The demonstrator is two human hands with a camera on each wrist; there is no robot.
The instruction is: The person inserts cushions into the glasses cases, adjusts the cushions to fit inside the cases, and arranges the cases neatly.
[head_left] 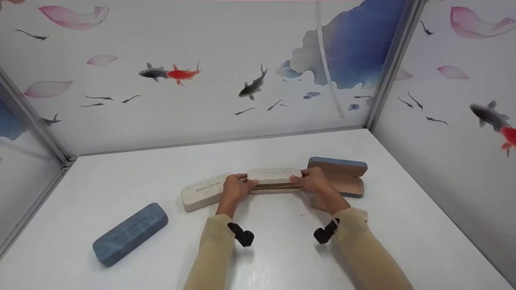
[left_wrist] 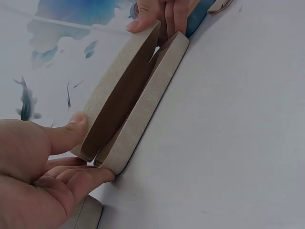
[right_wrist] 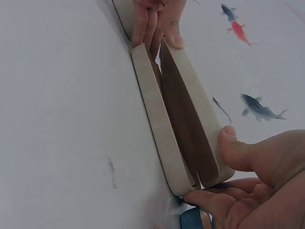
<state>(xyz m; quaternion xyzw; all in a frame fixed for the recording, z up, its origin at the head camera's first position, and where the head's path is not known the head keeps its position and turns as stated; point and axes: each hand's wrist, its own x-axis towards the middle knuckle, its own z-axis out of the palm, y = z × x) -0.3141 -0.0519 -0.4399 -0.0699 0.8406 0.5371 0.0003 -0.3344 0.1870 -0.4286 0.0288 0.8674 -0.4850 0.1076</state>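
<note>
A cream glasses case (head_left: 274, 176) rests on the table between both hands, its lid part-way raised and its brown inside showing through the gap. My left hand (head_left: 237, 188) holds its left end. In the left wrist view the left thumb (left_wrist: 76, 125) lies on the lid, with the fingers at the end of the base. The right hand (head_left: 319, 183) grips the other end, its thumb (right_wrist: 233, 148) on the lid and fingers by the base corner. Next to the left hand lies a second cream case (head_left: 203, 193), closed, with lettering on top.
An open blue case (head_left: 338, 173) with a tan lining stands behind the right hand. Part of a cream object (head_left: 318, 203) shows beneath the right wrist. A closed blue case (head_left: 131, 233) lies at the front left. Printed wall panels (head_left: 209, 117) border the white table (head_left: 278, 257).
</note>
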